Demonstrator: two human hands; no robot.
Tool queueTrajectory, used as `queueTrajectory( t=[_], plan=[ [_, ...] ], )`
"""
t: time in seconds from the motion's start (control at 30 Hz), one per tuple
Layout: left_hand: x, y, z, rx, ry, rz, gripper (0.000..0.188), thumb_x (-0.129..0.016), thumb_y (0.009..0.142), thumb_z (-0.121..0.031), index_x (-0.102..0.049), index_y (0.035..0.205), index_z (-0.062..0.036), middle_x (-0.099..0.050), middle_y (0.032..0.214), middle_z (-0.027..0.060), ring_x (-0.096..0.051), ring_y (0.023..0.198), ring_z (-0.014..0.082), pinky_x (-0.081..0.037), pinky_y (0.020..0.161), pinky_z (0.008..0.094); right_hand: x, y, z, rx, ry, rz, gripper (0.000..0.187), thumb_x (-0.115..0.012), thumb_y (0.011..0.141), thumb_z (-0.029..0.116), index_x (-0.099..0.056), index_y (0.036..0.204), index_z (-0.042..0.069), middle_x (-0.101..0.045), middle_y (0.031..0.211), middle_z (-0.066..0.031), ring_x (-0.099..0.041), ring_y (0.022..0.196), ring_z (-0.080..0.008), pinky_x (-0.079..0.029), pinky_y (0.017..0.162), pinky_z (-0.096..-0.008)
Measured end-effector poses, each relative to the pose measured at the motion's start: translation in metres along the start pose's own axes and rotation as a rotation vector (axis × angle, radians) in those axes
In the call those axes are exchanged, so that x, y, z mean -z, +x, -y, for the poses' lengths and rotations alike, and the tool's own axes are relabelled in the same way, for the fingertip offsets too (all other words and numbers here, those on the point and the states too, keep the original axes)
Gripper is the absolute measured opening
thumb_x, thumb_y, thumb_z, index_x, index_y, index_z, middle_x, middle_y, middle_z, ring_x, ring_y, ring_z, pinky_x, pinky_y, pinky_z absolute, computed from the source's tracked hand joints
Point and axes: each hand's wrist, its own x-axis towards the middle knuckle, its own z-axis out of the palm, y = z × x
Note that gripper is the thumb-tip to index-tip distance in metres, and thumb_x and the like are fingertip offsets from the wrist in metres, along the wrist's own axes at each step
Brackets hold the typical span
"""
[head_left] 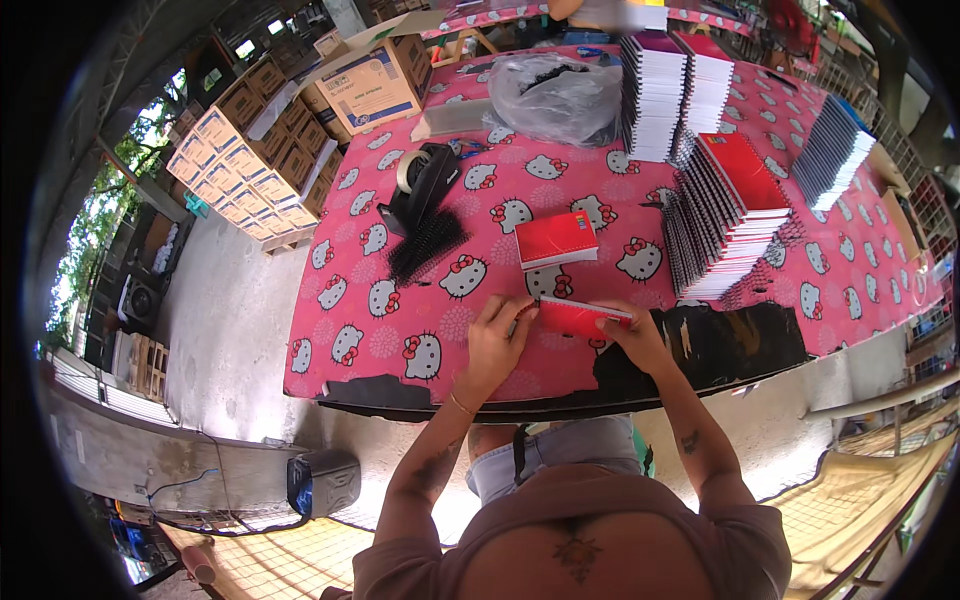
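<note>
Near the table's front edge, a small red-covered notebook (572, 318) is held tilted, its white page edge facing up. My right hand (640, 338) grips its right end, thumb on the cover. At its left end my left hand (502, 335) is closed in a pinch; whether the fingertips also hold a binding coil is too small to tell. Just beyond lies a red-covered pad (556, 238) with white page edges. To the left, black plastic binding coils (428, 246) lie in a loose pile. A tall leaning stack of red spiral notebooks (735, 205) stands to the right.
A black tape dispenser (425, 188) stands behind the coils. Farther back are a clear plastic bag (555, 100), purple-covered spiral notebooks (655, 100) and a blue-covered stack (833, 150). An open carton (370, 90) and many stacked boxes (250, 160) are at left. The pink tablecloth (330, 345) is torn along the front.
</note>
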Motion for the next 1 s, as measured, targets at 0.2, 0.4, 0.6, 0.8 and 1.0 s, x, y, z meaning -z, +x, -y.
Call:
queueTrajectory(
  t=[0.2,0.4,0.6,0.8,1.0],
  plan=[
    [0.023,0.006,-0.008,-0.135,-0.074,0.184,0.02,-0.072,0.085,-0.004,-0.066,0.104,-0.0041,-0.061,0.092,0.0124,-0.064,0.074,0.0266,-0.052,0.061,0.0353,0.004,-0.012,-0.008,0.043,-0.054,0.066,0.028,-0.066,0.095,0.012,-0.067,0.122,0.003,-0.07,0.101,-0.0014,-0.058,0.09,-0.0069,-0.049,0.081,-0.0248],
    [0.034,0.007,-0.012,-0.12,0.028,0.349,0.021,-0.07,0.09,-0.02,-0.065,0.104,-0.0057,-0.06,0.091,0.0128,-0.063,0.078,0.0307,-0.051,0.06,0.0392,-0.002,-0.019,0.007,0.046,-0.118,0.099,0.027,-0.067,0.095,0.011,-0.067,0.12,0.001,-0.071,0.104,-0.0037,-0.06,0.095,-0.0093,-0.048,0.088,-0.0266],
    [0.042,0.006,0.001,-0.046,0.141,0.58,0.022,-0.069,0.09,-0.024,-0.064,0.106,-0.0095,-0.061,0.108,0.0093,-0.065,0.079,0.0303,-0.053,0.059,0.0414,-0.011,-0.023,0.017,0.045,-0.16,0.103,0.029,-0.066,0.095,0.013,-0.066,0.122,0.001,-0.072,0.099,-0.0056,-0.061,0.088,-0.0086,-0.05,0.081,-0.0257],
    [0.029,0.008,-0.05,-0.248,0.711,0.156,0.068,-0.053,0.094,-0.053,-0.05,0.137,0.0005,-0.047,0.144,0.0215,-0.053,0.127,0.035,-0.04,0.099,0.0599,-0.039,-0.03,0.032,-0.033,0.053,-0.064,0.03,-0.066,0.095,0.011,-0.066,0.122,-0.001,-0.07,0.101,-0.0045,-0.062,0.088,-0.0079,-0.052,0.079,-0.0243],
    [0.014,-0.019,-0.046,-0.178,0.708,0.133,0.081,-0.051,0.091,-0.06,-0.042,0.146,-0.0014,-0.041,0.153,0.017,-0.035,0.144,0.0309,-0.024,0.11,0.0659,-0.045,-0.028,0.042,0.024,0.055,-0.142,0.033,-0.067,0.094,0.012,-0.064,0.124,-0.002,-0.069,0.101,-0.0035,-0.062,0.087,-0.0084,-0.052,0.077,-0.0243]
  ],
)
